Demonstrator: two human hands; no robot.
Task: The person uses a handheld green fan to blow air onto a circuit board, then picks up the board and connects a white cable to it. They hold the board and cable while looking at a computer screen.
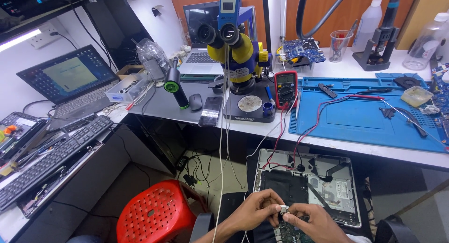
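Blue work mat covers the white table; left hand and right hand together pinch a small silver part over an opened laptop; red stool below.

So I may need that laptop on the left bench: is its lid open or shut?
Open: the laptop has its lid raised, the screen lit, and its keyboard in view.

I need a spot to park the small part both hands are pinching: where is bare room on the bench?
The blue work mat is bare in its middle, between the red test leads and the tweezers. The grey bench strip between the phone and the laptop is partly free. Around the microscope and multimeter it is crowded.
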